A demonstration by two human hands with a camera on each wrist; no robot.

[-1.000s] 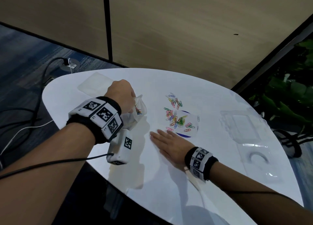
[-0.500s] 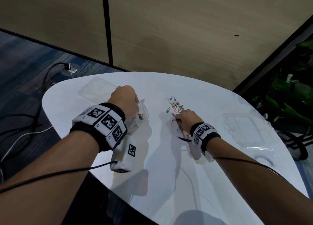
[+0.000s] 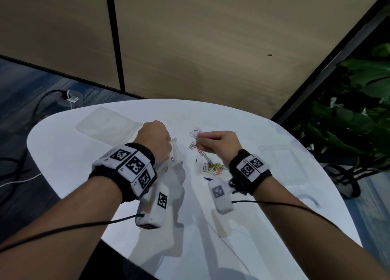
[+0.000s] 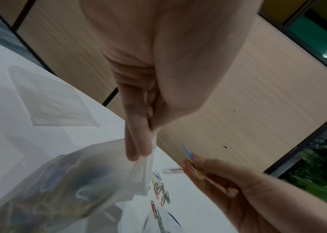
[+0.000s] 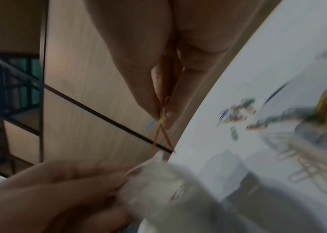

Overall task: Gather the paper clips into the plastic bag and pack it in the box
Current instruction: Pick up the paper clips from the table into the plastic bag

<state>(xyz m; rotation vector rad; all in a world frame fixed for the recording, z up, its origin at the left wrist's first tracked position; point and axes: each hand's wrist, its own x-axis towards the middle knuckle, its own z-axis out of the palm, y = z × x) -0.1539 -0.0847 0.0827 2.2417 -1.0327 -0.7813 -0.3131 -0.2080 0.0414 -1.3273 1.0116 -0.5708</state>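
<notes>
Left hand [image 3: 153, 138], raised over white rounded bench [image 3: 63, 153]: grip pinched on top edge of clear thin plastic bag [image 4: 75, 181]; coloured clips visible inside. Right hand [image 3: 219, 143]: fingertips [image 5: 150, 108] pinch a few coloured wire paper clips [image 5: 159, 126] beside the bag mouth. Loose clip pile [image 3: 213, 167] on bench below. Clear plastic box [image 3: 280, 163] far right. No legible writing; wristbands carry square black-white markers only.

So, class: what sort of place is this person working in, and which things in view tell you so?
Probably an office or meeting area: a white rounded table stands by wood-panelled partition walls, with blue carpet holding a cable outlet, and a leafy potted plant beside it.
</notes>
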